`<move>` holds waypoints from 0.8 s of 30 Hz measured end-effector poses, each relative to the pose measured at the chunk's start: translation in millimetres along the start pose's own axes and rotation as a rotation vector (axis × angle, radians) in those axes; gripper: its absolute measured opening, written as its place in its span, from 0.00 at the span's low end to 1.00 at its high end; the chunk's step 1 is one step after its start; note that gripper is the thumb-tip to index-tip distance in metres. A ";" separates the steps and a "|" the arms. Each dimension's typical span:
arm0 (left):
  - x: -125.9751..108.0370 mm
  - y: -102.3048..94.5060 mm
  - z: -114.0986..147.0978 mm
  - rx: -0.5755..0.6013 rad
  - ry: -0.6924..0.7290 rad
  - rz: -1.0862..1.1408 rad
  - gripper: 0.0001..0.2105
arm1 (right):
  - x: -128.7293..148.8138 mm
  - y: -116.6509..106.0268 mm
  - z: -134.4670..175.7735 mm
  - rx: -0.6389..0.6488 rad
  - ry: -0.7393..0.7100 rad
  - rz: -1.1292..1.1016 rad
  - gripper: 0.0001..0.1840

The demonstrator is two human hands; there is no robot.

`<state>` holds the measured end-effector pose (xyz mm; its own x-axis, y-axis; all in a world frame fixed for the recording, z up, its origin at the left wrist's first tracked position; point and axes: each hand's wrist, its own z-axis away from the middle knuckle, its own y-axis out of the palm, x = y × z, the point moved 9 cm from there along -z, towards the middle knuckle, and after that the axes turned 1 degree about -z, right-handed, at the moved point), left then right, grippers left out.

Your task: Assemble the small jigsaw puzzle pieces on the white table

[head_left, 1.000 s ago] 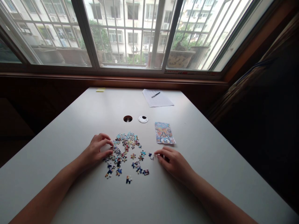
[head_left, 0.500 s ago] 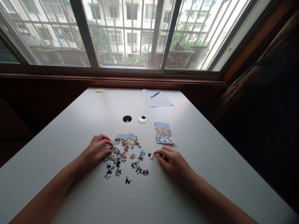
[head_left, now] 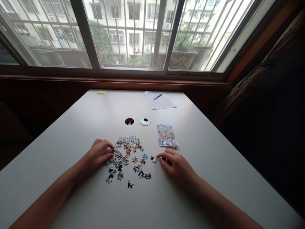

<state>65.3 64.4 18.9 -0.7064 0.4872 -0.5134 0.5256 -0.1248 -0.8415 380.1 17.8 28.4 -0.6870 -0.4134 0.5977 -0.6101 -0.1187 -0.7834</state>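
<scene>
A loose pile of jigsaw puzzle pieces (head_left: 128, 147) lies on the white table, with several pieces scattered toward me. My left hand (head_left: 101, 152) rests at the pile's left edge, fingers curved and thumb apart from them, the fingertips touching or very near the outer pieces. On the other side, my right hand (head_left: 175, 163) lies on the table with its index finger stretched out. That fingertip is beside a blue and white puzzle piece (head_left: 153, 159); whether it touches cannot be made out. Behind the right hand lies a colourful picture sheet (head_left: 166, 136) headed "Bluey".
At the table's far side are paper sheets (head_left: 162, 103) with a pen (head_left: 157, 96) on top, and a yellow sticky note (head_left: 101, 92). Nearer, a round cable hole (head_left: 129, 121) sits beside its loose cover (head_left: 145, 121). A barred window is beyond; a dark curtain hangs right.
</scene>
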 end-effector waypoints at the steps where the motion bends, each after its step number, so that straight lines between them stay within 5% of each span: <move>1: 0.6 0.2 0.2 0.003 -0.007 0.005 0.11 | 0.4 -0.2 0.1 0.001 0.000 0.001 0.11; 24: 3.3 0.7 -1.7 0.012 -0.039 0.061 0.13 | 0.7 -0.8 0.2 -0.011 -0.011 0.006 0.11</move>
<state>64.1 67.4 16.9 -0.6915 0.4446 -0.5694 0.5626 -0.1630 -0.8105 380.2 17.5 29.5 -0.6864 -0.4239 0.5909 -0.6104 -0.1060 -0.7850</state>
